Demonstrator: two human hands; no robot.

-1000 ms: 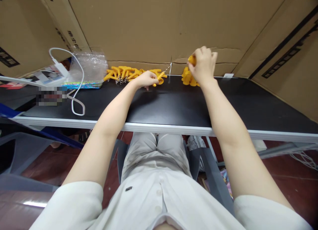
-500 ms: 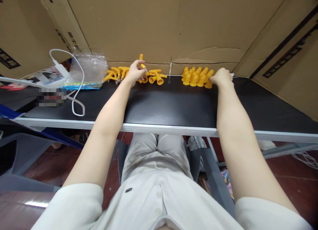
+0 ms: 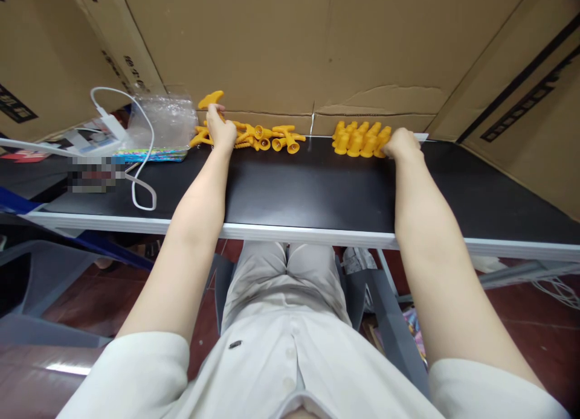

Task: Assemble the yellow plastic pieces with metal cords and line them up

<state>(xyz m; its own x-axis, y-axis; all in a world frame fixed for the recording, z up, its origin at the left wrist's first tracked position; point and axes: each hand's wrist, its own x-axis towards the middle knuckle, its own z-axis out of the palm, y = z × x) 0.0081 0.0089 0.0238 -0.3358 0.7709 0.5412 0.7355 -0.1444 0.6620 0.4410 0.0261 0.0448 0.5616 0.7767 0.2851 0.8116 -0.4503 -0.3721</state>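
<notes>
l hand (image 3: 221,128) pinches yellow handle (image 3: 211,99), lower part hidden by hand; r hand (image 3: 403,143) at yellow pegs (image 3: 355,142), fingertips hidden, can't tell its grip.

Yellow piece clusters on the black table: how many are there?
2: a jumble by the left hand and an upright group by the right hand. Hands may hide pieces within either.

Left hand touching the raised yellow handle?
Touching: the head view shows the left hand gripping the raised yellow handle just below its wide top.
</notes>
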